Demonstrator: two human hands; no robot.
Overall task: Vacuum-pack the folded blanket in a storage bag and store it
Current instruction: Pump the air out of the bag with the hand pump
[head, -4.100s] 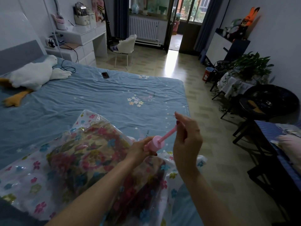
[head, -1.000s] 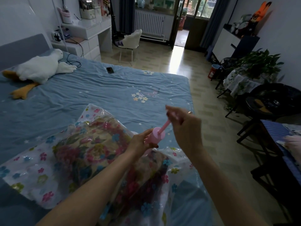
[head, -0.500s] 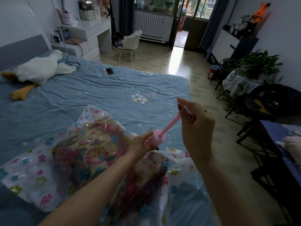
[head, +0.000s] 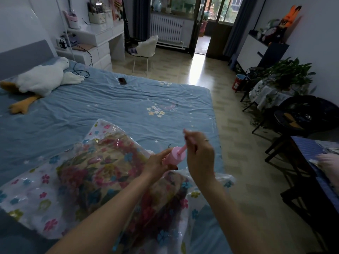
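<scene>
A clear storage bag (head: 36, 195) printed with small flowers lies on the blue bed (head: 110, 110). Inside it sits the folded floral blanket (head: 102, 173), and the plastic clings in wrinkles around it. A pink hand pump (head: 175, 157) stands on the bag near its right end. My left hand (head: 156, 165) grips the pump's barrel. My right hand (head: 199, 153) grips the pump's handle rod just above the barrel; only a short piece of rod shows.
A white goose plush (head: 42, 79) and a black phone (head: 122, 81) lie farther up the bed. The bed's right edge borders tiled floor. A dark chair (head: 300, 114), potted plants (head: 286, 74) and a dark table (head: 315, 162) stand along the right side.
My right hand has pushed the pump handle down toward the barrel since half a second ago, when the rod was drawn out. My left hand stays on the barrel.
</scene>
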